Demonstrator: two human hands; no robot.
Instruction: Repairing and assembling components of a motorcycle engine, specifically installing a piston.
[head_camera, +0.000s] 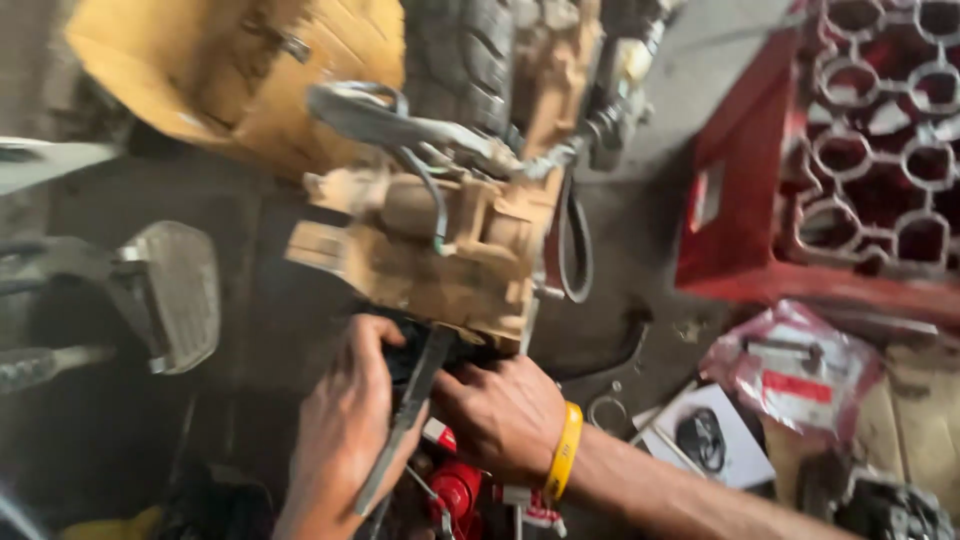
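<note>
1. While it takes up most of the upper middle of the view, the mud-caked engine block (450, 240) hangs over dark ground, its lower edge just above both hands; grey hoses (400, 125) and a black belt loop (577, 250) hang off its top and right side.
2. Right of the engine, well apart across a strip of bare grey floor, stands a red crate (800, 180) with ring-shaped cells.
3. Left of the engine, a ribbed metal footrest (180, 295) juts out, with dark open room between the two.
4. Below the crate, right of the engine, lie a clear plastic parts bag (795, 365) and a white printed card (705, 435).
5. Under the engine's lower edge, the left hand (345, 425) is clasped around a flat grey metal tool (405, 420), which slants up towards the block.
6. Beside it, the right hand (505, 415), with a yellow wristband (565, 450), presses curled fingers on a black part (415, 355) under the engine; whether it grips is unclear.
7. Below the hands sits a small red part (455, 490).
</note>
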